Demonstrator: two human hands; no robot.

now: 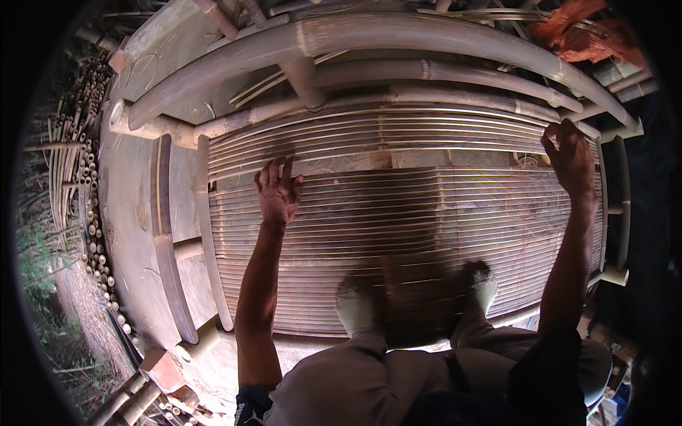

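Long thin bamboo slats (327, 234) lie side by side across the seat of a bamboo bench. A strip-shaped gap (412, 159) parts them from a smaller group of far slats (320, 145). My left hand (278, 192) is over the gap's near edge at the left, fingers spread and bent, with nothing visible in them. Over the right end of the far slats, my right hand (570, 156) has its thumb and fingers curled together in a pinch. Whatever lies between those fingertips is hidden.
A thick bamboo rail (398, 35) spans the bench's far side, and a curved side piece (170, 241) stands left. My feet (352, 305) rest on the near slats. Stacked bamboo poles (89, 206) line the left; orange-red material (582, 32) lies at far right.
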